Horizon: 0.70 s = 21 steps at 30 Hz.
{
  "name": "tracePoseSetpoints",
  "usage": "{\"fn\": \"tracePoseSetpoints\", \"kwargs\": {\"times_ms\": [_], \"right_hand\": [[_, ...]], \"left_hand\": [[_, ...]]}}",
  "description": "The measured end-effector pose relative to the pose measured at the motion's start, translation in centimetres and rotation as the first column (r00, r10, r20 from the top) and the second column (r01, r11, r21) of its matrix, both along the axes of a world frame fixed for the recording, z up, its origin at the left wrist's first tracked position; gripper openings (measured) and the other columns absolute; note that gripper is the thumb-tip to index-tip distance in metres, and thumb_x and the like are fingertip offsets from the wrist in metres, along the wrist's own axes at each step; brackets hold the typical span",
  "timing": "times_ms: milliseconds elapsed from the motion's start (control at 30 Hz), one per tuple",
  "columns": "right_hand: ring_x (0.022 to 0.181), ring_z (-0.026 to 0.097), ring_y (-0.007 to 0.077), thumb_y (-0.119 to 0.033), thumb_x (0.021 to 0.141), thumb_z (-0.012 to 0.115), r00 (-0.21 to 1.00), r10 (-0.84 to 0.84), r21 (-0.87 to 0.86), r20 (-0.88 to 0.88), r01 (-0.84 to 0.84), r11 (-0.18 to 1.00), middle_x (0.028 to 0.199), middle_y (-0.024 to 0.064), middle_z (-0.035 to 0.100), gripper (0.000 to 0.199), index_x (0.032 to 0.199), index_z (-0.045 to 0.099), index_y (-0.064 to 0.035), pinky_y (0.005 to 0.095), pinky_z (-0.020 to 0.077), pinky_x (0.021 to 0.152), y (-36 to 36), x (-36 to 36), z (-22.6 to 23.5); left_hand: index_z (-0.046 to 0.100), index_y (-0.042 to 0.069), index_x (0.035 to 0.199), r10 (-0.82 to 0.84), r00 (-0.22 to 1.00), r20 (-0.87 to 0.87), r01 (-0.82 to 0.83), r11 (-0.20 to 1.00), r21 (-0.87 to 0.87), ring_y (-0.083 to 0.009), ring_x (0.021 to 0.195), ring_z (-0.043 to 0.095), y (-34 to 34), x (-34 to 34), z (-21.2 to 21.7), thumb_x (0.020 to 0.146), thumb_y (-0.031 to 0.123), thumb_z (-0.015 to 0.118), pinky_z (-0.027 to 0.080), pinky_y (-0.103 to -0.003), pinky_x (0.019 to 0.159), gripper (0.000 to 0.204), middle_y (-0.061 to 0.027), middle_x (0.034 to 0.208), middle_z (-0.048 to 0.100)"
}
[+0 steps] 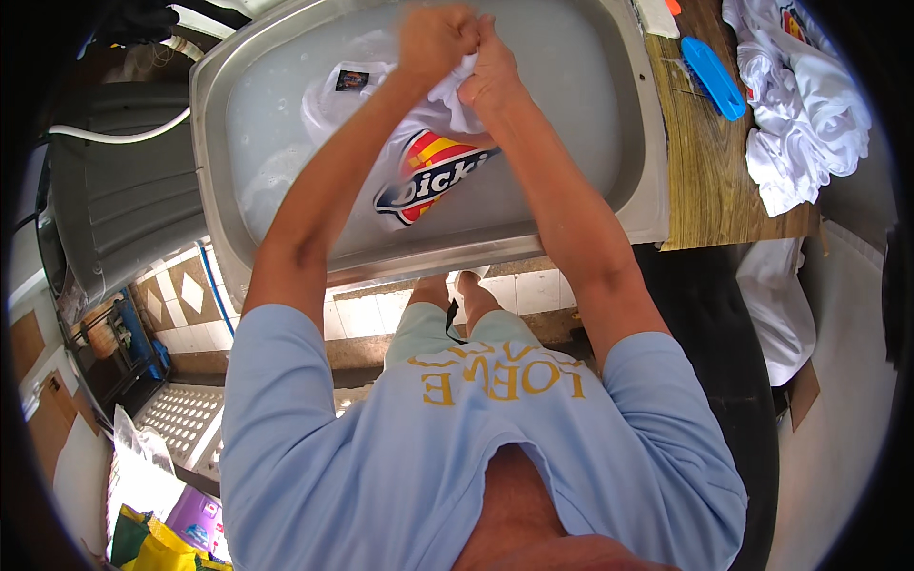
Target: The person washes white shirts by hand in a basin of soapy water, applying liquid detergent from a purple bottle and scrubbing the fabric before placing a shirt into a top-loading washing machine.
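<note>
A wet white T-shirt [400, 141] with a red, yellow and dark blue print lies partly under cloudy water in a steel sink [654, 143]. Both arms reach forward over the sink, and the hands meet near its far side. My left hand [436, 43], blurred by motion, is closed on a bunched part of the shirt. Right beside it, my right hand [493, 74] grips the same cloth, fingers wrapped round it. The shirt's neckline with its dark label spreads in the water to the left of the hands.
On the wooden counter [705, 181] at right lie a blue scrubbing brush [712, 78] and a pile of white clothing [800, 114]. A dark grey plastic tub [124, 181] stands left of the sink, with a white hose [119, 136] across it. Bags and packages [162, 542] sit at lower left.
</note>
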State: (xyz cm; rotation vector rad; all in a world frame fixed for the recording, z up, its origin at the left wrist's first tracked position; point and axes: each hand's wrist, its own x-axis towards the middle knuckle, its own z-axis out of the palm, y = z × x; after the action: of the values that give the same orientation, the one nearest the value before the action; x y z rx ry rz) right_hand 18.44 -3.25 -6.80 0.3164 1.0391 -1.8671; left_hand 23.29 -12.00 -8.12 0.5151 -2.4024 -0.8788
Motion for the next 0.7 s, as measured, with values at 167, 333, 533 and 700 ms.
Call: {"fn": "tracePoseSetpoints", "kwargs": {"times_ms": [167, 333, 533, 700], "right_hand": [[0.060, 0.047, 0.0193, -0.049, 0.093, 0.050, 0.999, 0.022, -0.170, -0.041, -0.029, 0.985, 0.063, 0.0024, 0.045, 0.045, 0.066, 0.043, -0.0133, 0.0327, 0.0446, 0.058, 0.7, -2.8, -4.3], [0.061, 0.046, 0.0159, -0.049, 0.092, 0.054, 0.996, -0.061, -0.074, 0.064, 0.066, 0.995, 0.065, 0.0009, 0.046, 0.044, 0.070, 0.047, -0.0106, 0.0324, 0.0410, 0.058, 0.1, -2.1, -1.6], [0.065, 0.051, 0.0169, -0.031, 0.089, 0.063, 0.996, -0.070, -0.086, -0.060, 0.065, 0.994, 0.068, 0.0028, 0.053, 0.028, 0.074, 0.055, -0.0086, 0.0315, 0.0451, 0.064, 0.7, -6.7, -3.4], [0.073, 0.057, 0.0196, -0.014, 0.080, 0.067, 0.878, 0.189, -0.025, -0.439, -0.222, 0.975, 0.077, 0.0073, 0.059, 0.014, 0.088, 0.062, -0.0034, 0.0319, 0.0475, 0.071, 2.3, -7.8, -0.5]], "left_hand": [[0.056, 0.002, 0.064, 0.163, 0.987, 0.012, -0.164, 0.986, 0.039, -0.0230, 0.047, 0.054, 0.2, -1.4, 0.4, 0.083, 0.028, 0.063, 0.041, -0.034, 0.047, 0.033, -0.0125, 0.051, 0.050], [0.049, 0.001, 0.058, 0.178, 0.983, -0.040, -0.169, 0.970, 0.176, -0.0185, 0.047, 0.041, -2.9, -0.3, -1.2, 0.084, 0.031, 0.062, 0.033, -0.035, 0.045, 0.042, -0.0104, 0.051, 0.043], [0.049, 0.000, 0.062, 0.050, 0.998, -0.041, -0.025, 0.890, 0.456, -0.0113, 0.052, 0.035, -3.1, 0.5, 0.7, 0.084, 0.043, 0.066, 0.031, -0.032, 0.047, 0.051, -0.0035, 0.053, 0.041], [0.062, 0.001, 0.075, -0.012, 0.993, 0.115, 0.002, 0.996, 0.090, -0.0260, 0.062, 0.058, -3.6, 3.5, -0.6, 0.083, 0.041, 0.065, 0.045, -0.039, 0.061, 0.041, -0.0129, 0.065, 0.060]]}}
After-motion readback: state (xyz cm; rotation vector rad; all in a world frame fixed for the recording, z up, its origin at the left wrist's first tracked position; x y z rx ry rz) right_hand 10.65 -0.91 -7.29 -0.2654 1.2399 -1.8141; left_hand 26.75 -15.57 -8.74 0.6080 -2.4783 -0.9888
